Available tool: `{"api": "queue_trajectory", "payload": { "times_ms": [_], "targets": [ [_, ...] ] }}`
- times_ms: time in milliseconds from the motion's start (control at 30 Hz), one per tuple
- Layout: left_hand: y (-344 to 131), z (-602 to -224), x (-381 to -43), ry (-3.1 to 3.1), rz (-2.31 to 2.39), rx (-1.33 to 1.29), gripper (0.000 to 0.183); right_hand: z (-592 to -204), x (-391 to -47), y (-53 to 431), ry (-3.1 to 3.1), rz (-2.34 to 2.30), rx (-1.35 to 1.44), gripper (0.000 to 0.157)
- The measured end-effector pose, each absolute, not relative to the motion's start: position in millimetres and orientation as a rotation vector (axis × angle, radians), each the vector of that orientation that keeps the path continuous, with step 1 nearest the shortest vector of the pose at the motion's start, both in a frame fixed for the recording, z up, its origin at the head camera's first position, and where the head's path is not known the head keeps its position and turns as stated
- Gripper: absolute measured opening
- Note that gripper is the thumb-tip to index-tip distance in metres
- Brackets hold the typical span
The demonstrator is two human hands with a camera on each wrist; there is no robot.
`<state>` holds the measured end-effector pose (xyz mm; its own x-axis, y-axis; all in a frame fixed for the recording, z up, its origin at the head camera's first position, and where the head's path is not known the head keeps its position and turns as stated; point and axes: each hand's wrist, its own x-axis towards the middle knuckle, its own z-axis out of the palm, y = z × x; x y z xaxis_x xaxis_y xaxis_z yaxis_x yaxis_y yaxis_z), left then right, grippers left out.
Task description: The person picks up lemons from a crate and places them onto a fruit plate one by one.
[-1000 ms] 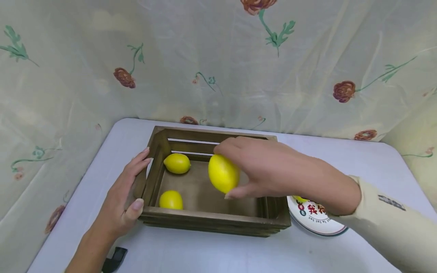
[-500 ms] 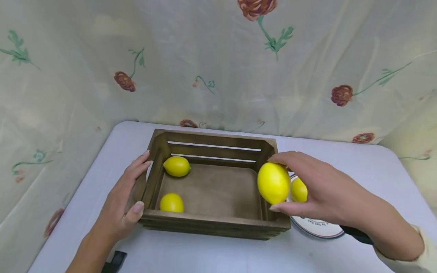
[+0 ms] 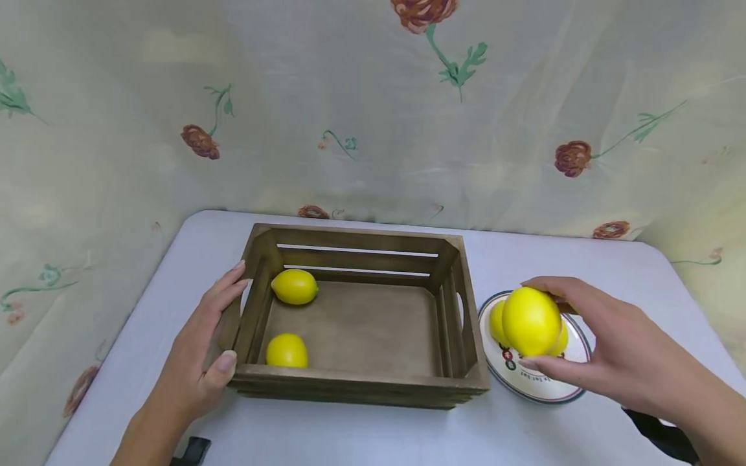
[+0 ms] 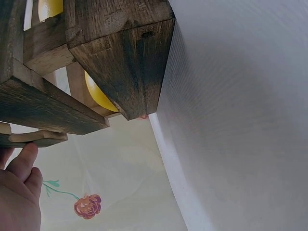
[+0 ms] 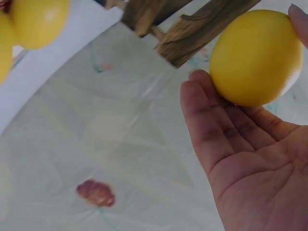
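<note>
My right hand (image 3: 623, 343) pinches a yellow lemon (image 3: 530, 321) between thumb and fingertips, above a white plate (image 3: 539, 388) at the right. In the right wrist view the held lemon (image 5: 255, 57) sits against the fingers. Two more lemons (image 3: 497, 322) on the plate are partly hidden behind it. To the left stands a brown slatted wooden crate (image 3: 361, 377) with one lemon (image 3: 294, 287) at its back left and another lemon (image 3: 287, 351) at its front left. My left hand (image 3: 186, 359) rests against the crate's left end, fingers extended, thumb by the front corner.
The crate and plate stand on a white table (image 3: 326, 433), the plate close beside the crate's right end. A flowered curtain (image 3: 373, 116) hangs behind the table. A black strap end (image 3: 192, 451) shows by the left wrist.
My right hand has carried the lemon from over the crate's inside, across its right end, to above the plate. The left hand has stayed at the crate.
</note>
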<state>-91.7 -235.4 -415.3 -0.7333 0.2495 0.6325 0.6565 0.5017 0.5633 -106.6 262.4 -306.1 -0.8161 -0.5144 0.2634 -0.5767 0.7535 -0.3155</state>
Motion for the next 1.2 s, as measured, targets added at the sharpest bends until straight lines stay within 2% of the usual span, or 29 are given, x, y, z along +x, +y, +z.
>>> {"api": "queue_trajectory", "payload": {
  "times_ms": [400,667,1200],
  "targets": [
    [-236,-414,-89,-2.255,-1.157,-0.75,0.073,-345,-90,310,-2.843,0.574,0.636,0.093],
    [-235,-415,-90,-2.258,-1.167,-0.741,0.073,-366,-95,336,-2.964,0.616,0.429,0.085],
    [-236,-414,-91,-2.268,-1.143,-0.739,0.074,-397,-103,356,-3.16,0.624,0.243,0.085]
  ]
}}
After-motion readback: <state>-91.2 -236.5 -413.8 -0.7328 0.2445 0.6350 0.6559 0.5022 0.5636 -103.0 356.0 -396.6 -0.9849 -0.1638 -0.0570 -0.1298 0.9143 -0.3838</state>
